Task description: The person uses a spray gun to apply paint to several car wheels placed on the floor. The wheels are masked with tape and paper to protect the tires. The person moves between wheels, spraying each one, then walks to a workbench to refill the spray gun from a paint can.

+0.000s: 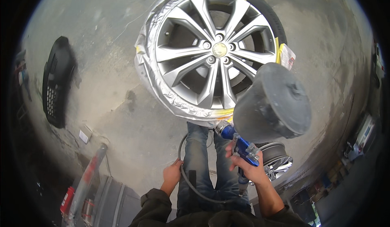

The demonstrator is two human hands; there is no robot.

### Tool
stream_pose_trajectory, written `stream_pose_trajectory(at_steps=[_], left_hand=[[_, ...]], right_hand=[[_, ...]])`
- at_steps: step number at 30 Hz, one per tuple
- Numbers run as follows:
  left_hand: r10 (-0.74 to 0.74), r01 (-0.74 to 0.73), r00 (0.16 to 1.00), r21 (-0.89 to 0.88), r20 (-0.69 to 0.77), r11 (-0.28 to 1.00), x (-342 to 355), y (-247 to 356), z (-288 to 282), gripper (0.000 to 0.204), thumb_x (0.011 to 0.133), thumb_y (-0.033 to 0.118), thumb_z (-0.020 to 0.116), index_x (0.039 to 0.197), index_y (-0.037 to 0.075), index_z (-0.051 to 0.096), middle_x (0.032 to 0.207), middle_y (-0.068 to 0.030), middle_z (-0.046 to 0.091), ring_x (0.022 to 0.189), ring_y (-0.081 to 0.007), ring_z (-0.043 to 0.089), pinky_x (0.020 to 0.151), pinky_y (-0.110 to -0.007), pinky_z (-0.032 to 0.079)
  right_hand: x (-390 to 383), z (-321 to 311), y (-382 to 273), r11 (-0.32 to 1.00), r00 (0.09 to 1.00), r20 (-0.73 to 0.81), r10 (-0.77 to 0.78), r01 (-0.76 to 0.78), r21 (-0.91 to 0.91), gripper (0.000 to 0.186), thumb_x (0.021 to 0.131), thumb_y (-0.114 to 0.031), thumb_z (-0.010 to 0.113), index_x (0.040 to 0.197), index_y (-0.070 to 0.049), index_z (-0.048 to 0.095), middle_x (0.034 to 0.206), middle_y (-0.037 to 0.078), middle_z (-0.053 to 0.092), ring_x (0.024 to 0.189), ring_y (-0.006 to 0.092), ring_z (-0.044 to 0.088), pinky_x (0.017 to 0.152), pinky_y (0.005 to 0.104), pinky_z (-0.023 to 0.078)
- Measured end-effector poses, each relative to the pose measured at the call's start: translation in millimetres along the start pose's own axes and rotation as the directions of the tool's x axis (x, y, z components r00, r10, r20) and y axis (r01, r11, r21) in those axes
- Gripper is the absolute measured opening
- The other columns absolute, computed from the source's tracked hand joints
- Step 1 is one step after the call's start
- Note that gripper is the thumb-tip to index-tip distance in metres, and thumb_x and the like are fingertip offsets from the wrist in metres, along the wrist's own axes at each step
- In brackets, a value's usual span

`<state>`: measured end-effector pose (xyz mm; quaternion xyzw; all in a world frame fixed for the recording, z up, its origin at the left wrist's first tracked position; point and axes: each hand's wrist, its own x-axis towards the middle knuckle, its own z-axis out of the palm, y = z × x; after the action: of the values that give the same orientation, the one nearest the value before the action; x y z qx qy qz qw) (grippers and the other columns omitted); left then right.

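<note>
My right hand (250,166) is wrapped round the handle of a blue spray gun (241,145), its nozzle towards the wheel. A large dark grey paint cup (270,103) sits on top of the gun and hides part of the wheel's lower right. My left hand (172,173) is closed on a grey air hose (181,150), which loops down across my legs. Ahead of me is a silver multi-spoke alloy wheel (210,81) with a yellowish centre cap (219,49). Silver-coated masking film (151,74) and yellow tape (278,50) surround its rim, with some black tyre bare at the right.
A black bumper part (57,81) lies on the concrete floor (109,64) at left. Nearby are a small white box (85,134), a paint-stained post (91,168) and a red cylinder (67,199). Another wheel rim (276,158) stands behind the gun at right.
</note>
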<state>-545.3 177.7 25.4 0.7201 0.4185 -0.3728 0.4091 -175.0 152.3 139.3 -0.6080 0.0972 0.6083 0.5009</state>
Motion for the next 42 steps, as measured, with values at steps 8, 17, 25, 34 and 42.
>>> stream_pose_trajectory(at_steps=[8, 17, 25, 34, 42], left_hand=[[0.020, -0.020, 1.000, -0.021, -0.008, 1.000, -4.3, -12.9, 15.1, 0.019, 0.087, 0.017, 0.061, 0.107, 0.017, 0.064, 0.130, -0.0064, 0.065, 0.076, -0.0400, 0.068, 0.066, -0.049, 0.054], [-0.003, 0.001, 1.000, -0.081, -0.029, 0.997, -8.5, -26.6, 23.7, 0.020, 0.087, 0.017, 0.062, 0.107, 0.018, 0.065, 0.130, -0.0080, 0.065, 0.076, -0.0395, 0.069, 0.066, -0.048, 0.055], [-0.022, 0.017, 0.999, -0.099, -0.049, 0.995, -8.0, -41.8, 28.4, 0.019, 0.086, 0.017, 0.062, 0.105, 0.021, 0.066, 0.128, -0.0057, 0.067, 0.077, -0.0355, 0.070, 0.064, -0.045, 0.055], [-0.011, -0.005, 0.996, -0.163, -0.093, 0.987, -8.0, -58.6, 25.5, 0.018, 0.086, 0.014, 0.062, 0.102, 0.020, 0.067, 0.126, -0.0061, 0.068, 0.082, -0.0342, 0.071, 0.065, -0.045, 0.055], [-0.041, 0.038, 0.999, -0.165, -0.019, 0.986, -4.5, -67.6, 12.6, 0.024, 0.084, 0.008, 0.060, 0.104, 0.019, 0.069, 0.127, -0.0066, 0.067, 0.088, -0.0326, 0.071, 0.069, -0.044, 0.056]], right_hand=[[-8.4, -13.5, -10.3, 0.992, 0.962, -0.244, -0.122, 0.116, -0.038, 0.030, 0.085, 0.003, 0.064, 0.115, 0.005, 0.062, 0.107, 0.013, 0.065, 0.090, 0.0180, 0.066, 0.054, 0.0283, 0.059], [-14.1, -15.8, 8.2, 0.995, 0.916, -0.392, -0.087, 0.063, -0.075, 0.029, 0.084, 0.001, 0.064, 0.113, 0.005, 0.062, 0.106, 0.013, 0.066, 0.089, 0.0190, 0.066, 0.051, 0.0291, 0.059], [6.4, 39.4, 6.1, 0.997, 0.997, -0.082, 0.007, -0.013, -0.073, 0.029, 0.087, -0.003, 0.068, 0.115, 0.004, 0.063, 0.107, 0.011, 0.066, 0.091, 0.0184, 0.066, 0.056, 0.0280, 0.058], [12.4, 64.5, 0.3, 0.989, 0.987, -0.162, -0.002, -0.022, -0.148, 0.029, 0.086, -0.005, 0.066, 0.113, 0.004, 0.062, 0.104, 0.012, 0.065, 0.088, 0.0194, 0.065, 0.054, 0.0290, 0.058], [8.0, 55.8, 9.0, 0.976, 0.905, -0.410, -0.115, 0.027, -0.214, 0.025, 0.088, 0.000, 0.064, 0.112, 0.006, 0.064, 0.106, 0.012, 0.066, 0.088, 0.0180, 0.065, 0.053, 0.0294, 0.059]])
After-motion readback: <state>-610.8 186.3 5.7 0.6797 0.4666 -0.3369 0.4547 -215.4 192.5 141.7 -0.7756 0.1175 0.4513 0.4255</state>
